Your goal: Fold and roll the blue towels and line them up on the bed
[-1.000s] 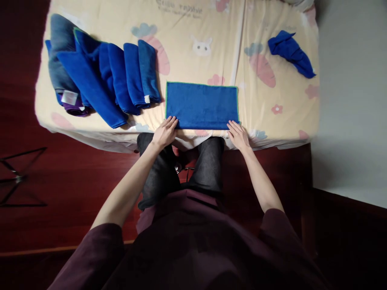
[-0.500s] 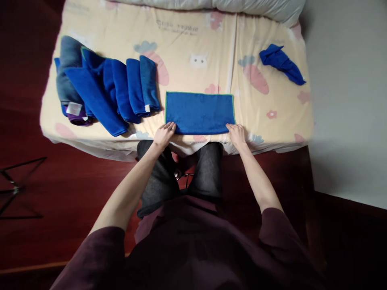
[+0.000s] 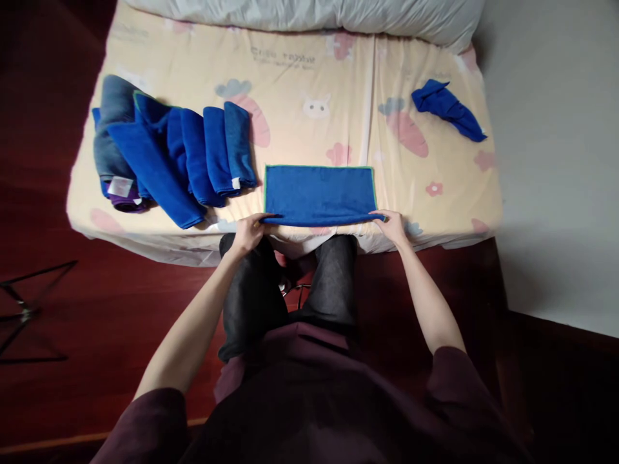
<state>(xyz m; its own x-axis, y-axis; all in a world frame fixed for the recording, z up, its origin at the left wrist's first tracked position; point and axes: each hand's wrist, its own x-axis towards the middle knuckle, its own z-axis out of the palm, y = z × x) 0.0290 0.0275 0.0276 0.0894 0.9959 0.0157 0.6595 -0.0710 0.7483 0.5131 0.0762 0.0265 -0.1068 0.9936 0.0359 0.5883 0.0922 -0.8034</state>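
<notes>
A blue towel (image 3: 319, 191) with green edging lies spread as a rectangle at the bed's near edge. Its near side is lifted a little into a narrow roll or fold, stretched between both hands. My left hand (image 3: 249, 233) pinches the left end of that near edge. The right end is pinched by my right hand (image 3: 391, 224), fingers closed on the cloth. Left of the towel lie several rolled or folded blue towels (image 3: 193, 154) in an overlapping row, with a grey-blue one (image 3: 113, 129) and a purple one (image 3: 130, 205) at the far left.
A crumpled blue cloth (image 3: 449, 111) lies at the bed's right side. The bed (image 3: 309, 135) has a yellow sheet with carrot prints. A white quilt or pillow (image 3: 329, 14) lies along the back. A grey wall (image 3: 556, 161) stands right; black stand legs (image 3: 26, 312) are on the floor left.
Both hands have moved slightly outward and now pinch the towel's near edge, which is raised into a narrow strip. The whole view has shifted a little, with the bed lower in it.
</notes>
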